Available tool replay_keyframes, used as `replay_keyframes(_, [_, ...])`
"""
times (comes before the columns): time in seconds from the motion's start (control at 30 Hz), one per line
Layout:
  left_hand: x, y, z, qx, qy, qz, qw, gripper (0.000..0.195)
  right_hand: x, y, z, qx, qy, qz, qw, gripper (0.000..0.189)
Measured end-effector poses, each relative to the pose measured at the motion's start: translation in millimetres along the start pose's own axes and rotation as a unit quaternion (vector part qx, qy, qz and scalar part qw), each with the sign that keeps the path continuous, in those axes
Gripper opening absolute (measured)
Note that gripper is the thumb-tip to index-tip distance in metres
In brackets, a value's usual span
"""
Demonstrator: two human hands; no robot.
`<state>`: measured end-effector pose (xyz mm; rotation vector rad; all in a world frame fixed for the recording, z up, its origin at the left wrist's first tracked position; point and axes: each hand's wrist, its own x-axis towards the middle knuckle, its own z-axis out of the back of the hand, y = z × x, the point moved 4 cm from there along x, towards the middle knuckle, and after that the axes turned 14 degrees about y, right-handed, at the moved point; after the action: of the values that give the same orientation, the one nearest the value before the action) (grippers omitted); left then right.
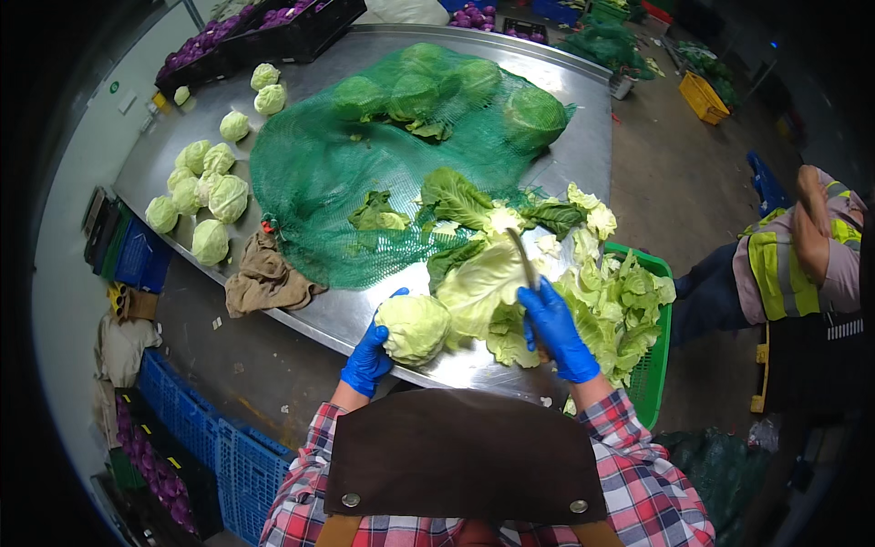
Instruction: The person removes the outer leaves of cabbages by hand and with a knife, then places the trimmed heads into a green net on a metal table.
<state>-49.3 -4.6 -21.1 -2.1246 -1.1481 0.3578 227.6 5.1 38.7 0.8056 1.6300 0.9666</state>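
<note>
My left hand point(369, 352), in a blue glove, grips a trimmed pale green cabbage head point(413, 329) from its left side, just above the table's near edge. In my gloved right hand point(557, 331) is a knife point(523, 254), its blurred, curved blade pointing away from me over the leaves. A large loose cabbage leaf point(482, 284) lies between the two hands, touching or close to the head. Beyond it, more cut leaves point(454, 198) are heaped on the table. A green mesh sack point(314, 164) with several untrimmed cabbages point(413, 96) inside spreads across the table's middle.
Several trimmed cabbages point(227, 198) sit along the steel table's point(581, 161) left side, near a brown cloth point(266, 280). A green crate point(657, 369) full of leaves stands at right. Black crates point(307, 41) hold purple vegetables. A person in a hi-vis vest point(783, 273) is at far right.
</note>
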Motion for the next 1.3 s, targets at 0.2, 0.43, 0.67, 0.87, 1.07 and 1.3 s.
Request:
replay_keyframes(0.2, [16,13,-12,-0.208,-0.027,-0.033,0.977,0.082,-21,20,51,-0.248,-0.160,0.098,0.950,0.072])
replay_keyframes(0.43, [35,12,-31,-0.263,-0.085,-0.048,0.960,0.074,-5,13,-21,-0.353,-0.047,0.260,0.897,0.057])
replay_keyframes(0.67, [17,-1,-2,-0.425,0.005,-0.084,0.901,0.070,32,-64,-48,-0.037,0.117,-0.082,0.989,0.043])
replay_keyframes(0.87, [-8,-102,104,-0.273,-0.098,-0.348,0.891,0.053,22,-74,-23,0.019,0.084,-0.042,0.995,0.034])
replay_keyframes(1.07, [-50,-213,155,-0.134,-0.255,-0.423,0.859,0.060,21,-79,-29,-0.017,0.089,-0.037,0.995,0.032])
replay_keyframes(1.3, [28,-217,129,-0.053,-0.126,-0.253,0.958,0.060,34,-106,-79,-0.052,0.278,-0.025,0.959,0.031])
